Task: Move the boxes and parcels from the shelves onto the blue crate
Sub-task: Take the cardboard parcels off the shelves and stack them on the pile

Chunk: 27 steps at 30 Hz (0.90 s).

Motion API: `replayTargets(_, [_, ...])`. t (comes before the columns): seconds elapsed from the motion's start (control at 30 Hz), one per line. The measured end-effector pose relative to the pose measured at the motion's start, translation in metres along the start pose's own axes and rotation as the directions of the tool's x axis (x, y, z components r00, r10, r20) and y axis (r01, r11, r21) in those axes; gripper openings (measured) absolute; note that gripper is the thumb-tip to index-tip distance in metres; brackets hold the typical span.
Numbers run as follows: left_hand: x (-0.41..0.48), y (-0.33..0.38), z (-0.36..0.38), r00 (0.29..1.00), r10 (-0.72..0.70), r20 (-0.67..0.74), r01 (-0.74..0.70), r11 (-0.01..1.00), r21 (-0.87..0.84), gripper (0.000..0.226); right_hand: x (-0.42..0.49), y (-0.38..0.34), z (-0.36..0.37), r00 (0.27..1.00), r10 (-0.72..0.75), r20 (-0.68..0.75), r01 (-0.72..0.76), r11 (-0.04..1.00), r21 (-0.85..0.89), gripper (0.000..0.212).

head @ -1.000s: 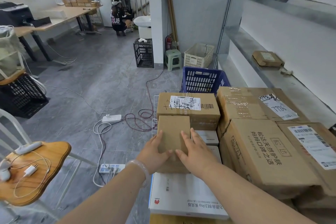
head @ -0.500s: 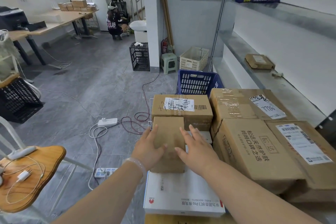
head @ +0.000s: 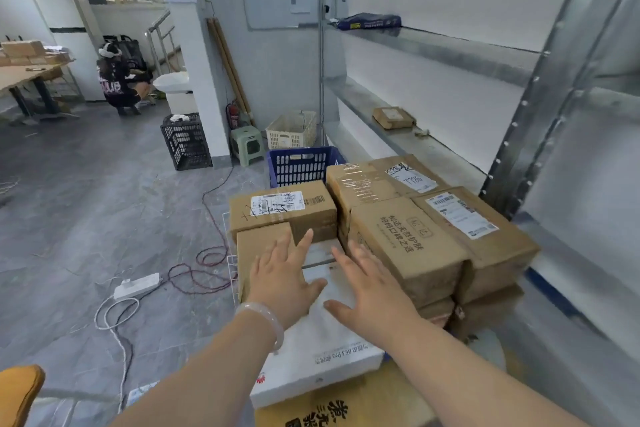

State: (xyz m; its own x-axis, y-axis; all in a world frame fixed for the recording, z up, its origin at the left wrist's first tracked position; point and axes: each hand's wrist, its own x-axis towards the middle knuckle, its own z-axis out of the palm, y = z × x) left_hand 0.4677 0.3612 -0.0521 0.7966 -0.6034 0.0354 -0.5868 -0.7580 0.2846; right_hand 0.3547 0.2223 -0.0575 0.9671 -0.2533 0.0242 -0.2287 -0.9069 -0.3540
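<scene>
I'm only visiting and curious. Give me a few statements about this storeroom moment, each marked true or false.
1. The left hand and right hand are spread open and grip nothing. True.
2. The shelves hold nothing. False: a small brown parcel lies on the middle shelf and a dark blue bag on the upper shelf.
3. A pale bangle sits on the left wrist. True.
4. The blue crate stands on the top shelf. False: it stands low, behind the stacked boxes.

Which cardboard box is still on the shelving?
The small flat box lying alone on the middle shelf; the other cartons are stacked off the rack, in front of the blue crate.
</scene>
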Motion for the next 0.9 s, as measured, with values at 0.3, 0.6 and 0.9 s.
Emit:
replayTargets(0.3, [-0.067, 0.059, 0.031, 0.886, 0.463, -0.019, -0.463, 0.885, -0.056, 0.087, -0.147, -0.012, 0.021, 0.889, 0.393, -0.236, -0.401, 0.916, 0.015, 0.097])
replayTargets(0.6, [-0.175, 0.215, 0.043, 0.602, 0.798, 0.018, -0.795, 0.601, -0.087, 0.087, -0.351, 0.013, -0.022, 0.490, 0.795, -0.358, -0.860, 0.509, -0.046, 0.096])
replayTargets(0.9, [-0.361, 0.389, 0.083, 0.283, 0.954, 0.094, -0.944, 0.295, -0.151, 0.086, -0.596, 0.026, -0.037, 0.172, 0.867, -0.467, -0.972, 0.226, 0.063, 0.097])
